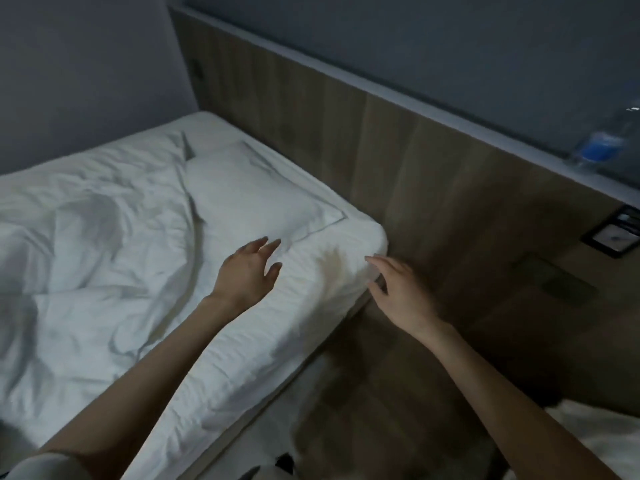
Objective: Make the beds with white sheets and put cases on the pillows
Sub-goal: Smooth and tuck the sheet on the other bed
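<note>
Left hand (247, 271): fingers released, pillow (256, 195) just beyond fingertips. Right hand (401, 289): fingers released, bed (311, 292) corner just beside fingertips.

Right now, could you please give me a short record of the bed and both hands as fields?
sheet: white, on the bed, wrinkled along the near edge
pillow: cased, lying flat at the headboard end
duvet: crumpled, left of the pillow
left hand: open, above the sheet near the pillow's corner
right hand: open, fingers spread by the bed's corner; contact unclear
ledge: water bottle, blurred
</note>
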Tool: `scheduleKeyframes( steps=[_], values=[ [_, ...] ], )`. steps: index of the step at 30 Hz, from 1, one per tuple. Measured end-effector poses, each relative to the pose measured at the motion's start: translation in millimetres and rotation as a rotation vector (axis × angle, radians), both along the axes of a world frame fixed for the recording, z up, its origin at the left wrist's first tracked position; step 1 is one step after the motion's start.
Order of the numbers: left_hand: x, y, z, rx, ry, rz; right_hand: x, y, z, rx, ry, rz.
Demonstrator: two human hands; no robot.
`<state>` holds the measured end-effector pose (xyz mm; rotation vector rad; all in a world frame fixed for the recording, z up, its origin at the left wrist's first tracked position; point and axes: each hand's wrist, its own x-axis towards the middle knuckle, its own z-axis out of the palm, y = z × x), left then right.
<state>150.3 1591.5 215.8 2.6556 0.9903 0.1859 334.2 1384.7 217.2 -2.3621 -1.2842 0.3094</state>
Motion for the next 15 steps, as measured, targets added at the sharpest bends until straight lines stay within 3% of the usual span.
scheduleKeyframes(
  steps=[8, 15],
  values=[
    [-69, 86, -26, -0.076, 0.031, 0.217, -21, 140, -25, -0.083, 0.031, 0.115],
    [-58, 139, -45, -0.129, 0.015, 0.357, 13, 228, -44, -0.091, 0.022, 0.242]
  ],
)
